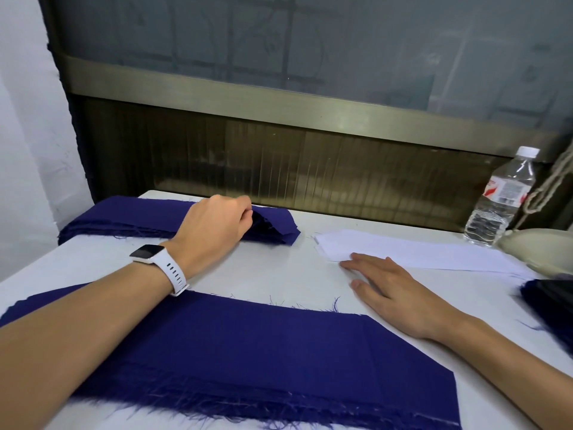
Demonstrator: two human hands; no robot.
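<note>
Curled fingers of the left hand pinch the top layers at the right end of a stack of navy fabric pieces, lifting that edge slightly so a dark gap shows beneath. The stack lies at the far left of the white table, close to the dark wall panel. A white smartwatch sits on the left wrist.

The right hand lies flat on the table, its fingers straight and a little apart, holding nothing; the fingertips touch the near left corner of a pile of white strips, possibly paper or interfacing, which the view does not settle.

A large navy fabric panel with frayed edges is spread across the near table, under the left forearm. At the far right stands a clear water bottle with a white cap, beside a beige iron-like object with a braided cord. More dark navy fabric lies at the right edge.
</note>
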